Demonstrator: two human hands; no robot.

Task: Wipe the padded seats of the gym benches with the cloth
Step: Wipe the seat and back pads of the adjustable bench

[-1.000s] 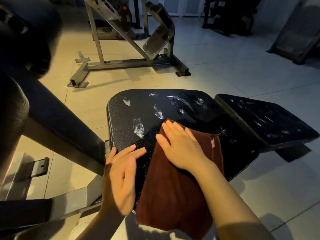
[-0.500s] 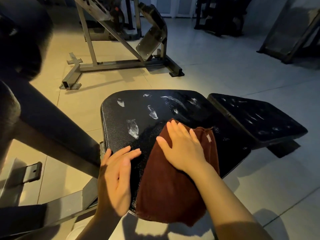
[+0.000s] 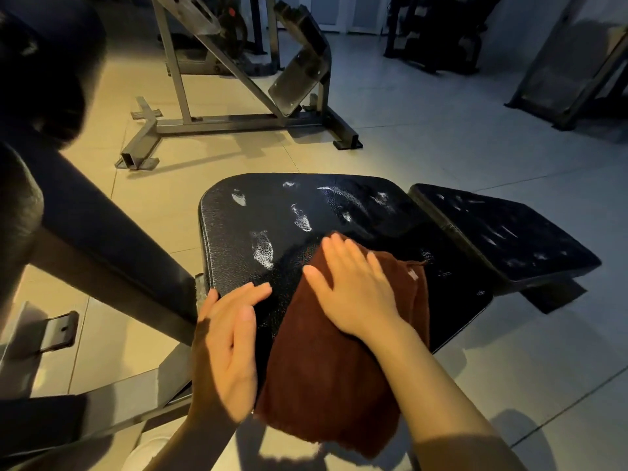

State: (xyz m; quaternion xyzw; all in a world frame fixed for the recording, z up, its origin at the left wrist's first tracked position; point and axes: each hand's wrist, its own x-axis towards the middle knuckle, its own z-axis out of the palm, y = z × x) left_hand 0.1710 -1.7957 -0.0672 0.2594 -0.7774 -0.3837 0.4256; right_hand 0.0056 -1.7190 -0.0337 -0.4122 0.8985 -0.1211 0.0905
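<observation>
Pressing flat, our right hand [image 3: 356,287] lies with straight fingers on the brown cloth [image 3: 326,375], which is spread over the near part of the black padded seat [image 3: 306,212] and hangs off its near edge below the wrist. Our left hand [image 3: 226,348], also unclenched, steadies the seat's left rim. We judge the cloth light, soft and limp, apt to bunch, so palm pressure suits it better than a pinch. Ahead of the fingertips, glossy streaks suggest a slick, yielding vinyl surface.

Bare forearms [image 3: 438,379], seemingly sleeveless; unadorned fingers [image 3: 343,256].
</observation>
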